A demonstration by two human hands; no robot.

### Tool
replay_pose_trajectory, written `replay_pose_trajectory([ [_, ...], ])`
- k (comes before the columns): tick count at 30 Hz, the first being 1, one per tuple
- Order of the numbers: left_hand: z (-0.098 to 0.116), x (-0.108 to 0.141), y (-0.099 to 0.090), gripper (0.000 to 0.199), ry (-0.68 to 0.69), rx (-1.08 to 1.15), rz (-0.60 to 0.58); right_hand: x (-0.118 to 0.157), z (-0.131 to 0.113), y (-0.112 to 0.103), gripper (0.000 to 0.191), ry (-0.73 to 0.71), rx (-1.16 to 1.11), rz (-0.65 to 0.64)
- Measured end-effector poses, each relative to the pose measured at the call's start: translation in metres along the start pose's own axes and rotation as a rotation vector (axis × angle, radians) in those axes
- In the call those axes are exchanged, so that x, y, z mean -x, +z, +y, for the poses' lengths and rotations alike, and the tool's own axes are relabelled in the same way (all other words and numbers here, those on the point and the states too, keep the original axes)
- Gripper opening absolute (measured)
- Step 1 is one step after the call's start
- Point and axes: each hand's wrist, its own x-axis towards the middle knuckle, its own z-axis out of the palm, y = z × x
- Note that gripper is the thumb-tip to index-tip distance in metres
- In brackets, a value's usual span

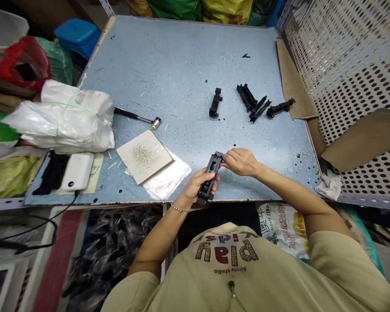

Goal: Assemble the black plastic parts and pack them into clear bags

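Observation:
My left hand [197,185] is wrapped round a long black slotted plastic part [209,177], held tilted above the table's front edge. The thumb lies across its upper face. At the far end of this part, my right hand [241,161] has its fingers closed in a pinch; whether a small piece sits between them is hidden. Farther back on the table lies a similar black part [216,103]. To its right, several more black parts [247,97] lie close together.
A hammer [139,118] rests left of centre, behind a square board [144,155] on white sheets [169,177]. Wrapped plastic bags [68,117] and a white power bank [78,171] with a cable occupy the left side. A perforated panel [354,65] and cardboard [294,82] border the right.

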Motion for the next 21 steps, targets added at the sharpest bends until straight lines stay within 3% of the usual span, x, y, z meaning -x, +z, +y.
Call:
replay_pose_trajectory([
  [3, -0.007, -0.004, 0.006, 0.043, 0.032, -0.024, 0.047, 0.008, 0.004, 0.000, 0.074, 0.005, 0.199, -0.064],
  [7, -0.007, -0.016, 0.007, 0.042, 0.166, 0.037, 0.154, 0.024, -0.020, 0.008, 0.073, 0.143, 0.154, -0.129],
  [9, -0.004, -0.020, 0.007, 0.041, 0.209, 0.071, 0.187, 0.034, -0.040, 0.017, 0.071, 0.021, 0.133, -0.132],
  [13, 0.000, -0.021, 0.016, 0.047, 0.202, 0.085, 0.162, 0.051, -0.060, 0.034, 0.062, -0.226, 0.262, -0.002],
  [15, -0.003, -0.024, 0.018, 0.056, 0.211, 0.081, 0.194, 0.052, -0.055, 0.034, 0.060, -0.265, 0.299, 0.000],
  [18, -0.017, -0.038, 0.013, 0.069, 0.262, 0.040, 0.318, 0.037, -0.035, 0.021, 0.065, -0.272, 0.231, -0.139],
  [21, -0.041, -0.059, 0.007, 0.059, 0.329, -0.118, 0.425, -0.011, -0.010, 0.003, 0.065, -0.056, 0.103, -0.200],
])
